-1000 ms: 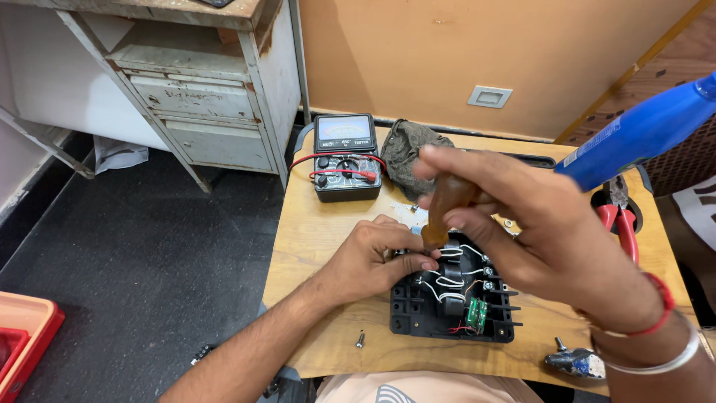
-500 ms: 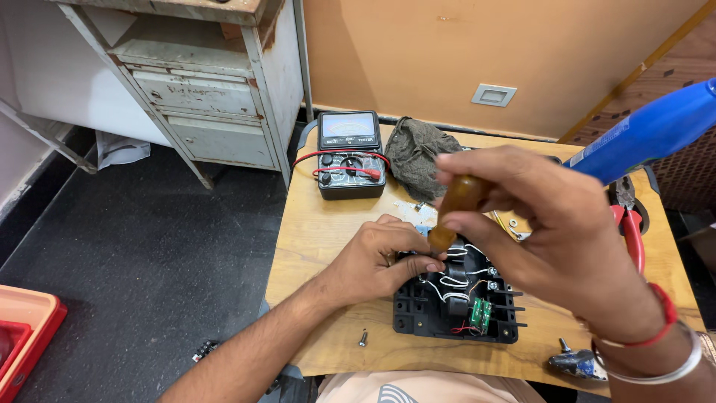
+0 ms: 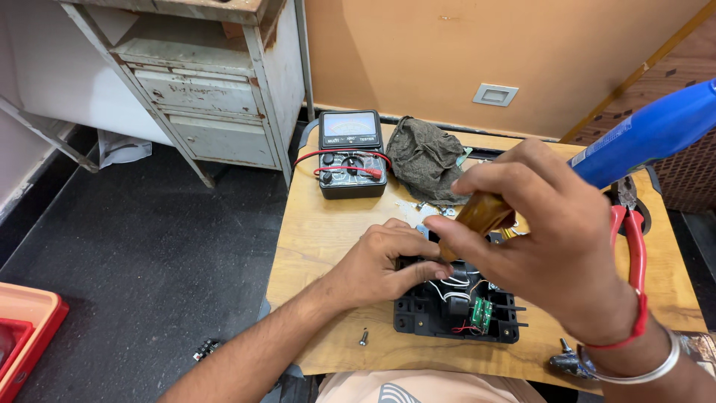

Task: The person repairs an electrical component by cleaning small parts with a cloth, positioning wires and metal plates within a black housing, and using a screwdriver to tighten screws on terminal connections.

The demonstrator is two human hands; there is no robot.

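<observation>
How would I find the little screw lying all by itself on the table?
Start at the wooden table and find the black plastic box with wires inside, which the left hand steadies. Just left of that box, near the table's front edge, lies a small silver screw. It lies alone on bare wood, touching nothing.

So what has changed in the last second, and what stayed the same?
The right hand with the amber-handled screwdriver rose a little above the black box, handle tilting more sideways. The left hand stays on the box; meter, cloth, pliers and loose screw did not move.
</observation>
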